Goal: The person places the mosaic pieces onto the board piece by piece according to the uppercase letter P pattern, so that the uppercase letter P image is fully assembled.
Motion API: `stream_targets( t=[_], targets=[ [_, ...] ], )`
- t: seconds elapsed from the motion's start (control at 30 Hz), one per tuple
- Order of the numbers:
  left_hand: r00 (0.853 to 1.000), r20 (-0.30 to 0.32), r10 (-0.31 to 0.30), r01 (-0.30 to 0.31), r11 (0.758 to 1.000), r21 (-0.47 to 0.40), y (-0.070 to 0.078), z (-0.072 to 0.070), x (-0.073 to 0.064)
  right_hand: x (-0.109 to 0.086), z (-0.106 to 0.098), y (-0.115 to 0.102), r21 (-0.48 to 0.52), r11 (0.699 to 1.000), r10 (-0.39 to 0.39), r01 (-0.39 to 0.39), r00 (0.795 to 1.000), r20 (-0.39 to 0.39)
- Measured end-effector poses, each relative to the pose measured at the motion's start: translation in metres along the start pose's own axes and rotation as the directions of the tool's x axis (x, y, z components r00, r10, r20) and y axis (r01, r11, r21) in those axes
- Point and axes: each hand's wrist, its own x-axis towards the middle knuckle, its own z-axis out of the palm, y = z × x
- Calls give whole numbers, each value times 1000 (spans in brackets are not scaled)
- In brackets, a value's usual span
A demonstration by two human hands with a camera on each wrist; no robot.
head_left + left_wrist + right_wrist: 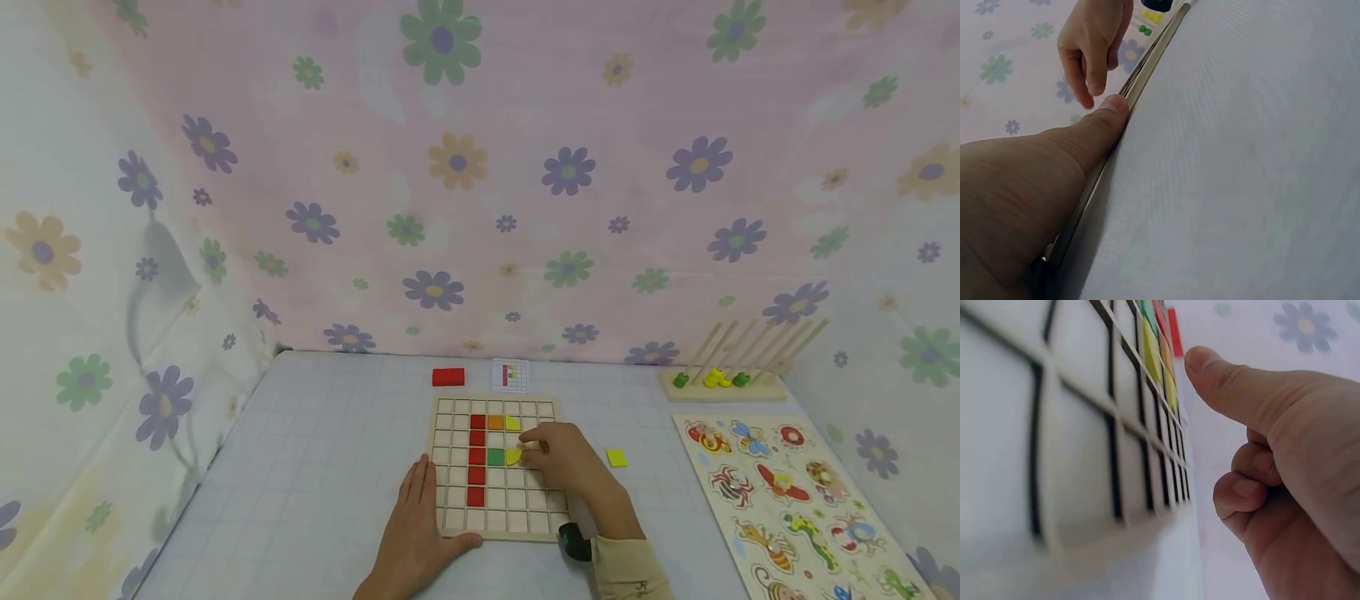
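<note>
A wooden grid board [497, 523] lies in front of me. In it are a column of red tiles [477, 456], an orange tile [496, 422], a green tile [496, 457] and two yellow tiles with curved edges, an upper yellow tile [512, 422] and a lower yellow tile [513, 457]. My left hand [417, 527] rests at the board's near left corner, fingers straight along its side, thumb [1107, 115] against the near edge. Over the right half, beside the lower yellow tile, hovers my right hand [562, 458]. Its thumb [1229, 381] and loosely bent fingers stand apart with nothing visible between them.
A loose yellow square [617, 457] lies right of the board. Behind it are a red block [448, 377] and a pattern card [510, 376]. At the right stand a peg rack [723, 387] with green and yellow pieces, and an insect puzzle board [806, 508].
</note>
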Motion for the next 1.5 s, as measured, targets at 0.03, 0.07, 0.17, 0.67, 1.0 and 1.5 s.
stream_targets(
  t=[0.03,0.07,0.17,0.67,1.0,1.5],
  targets=[
    [1000,1,0,0,1000,0,0,0,0,-1,-3,3,4,1000,5,-5,1000,-13],
    [1000,2,-2,2,1000,-1,0,0,0,-2,-7,7,6,1000,12,-12,1000,-22],
    [1000,5,-2,2,1000,-1,0,0,-1,-5,-16,19,1,999,43,-43,998,-42],
    [1000,-11,15,-15,1000,2,1,-3,-2,-32,-59,89,47,989,145,-141,985,-92],
    [1000,6,23,-23,1000,2,1,-3,-1,-48,-75,117,56,961,271,-269,962,-24],
    [1000,15,4,-3,1000,-18,3,-3,-2,-48,-67,124,85,951,298,-297,955,-3]
  ],
)
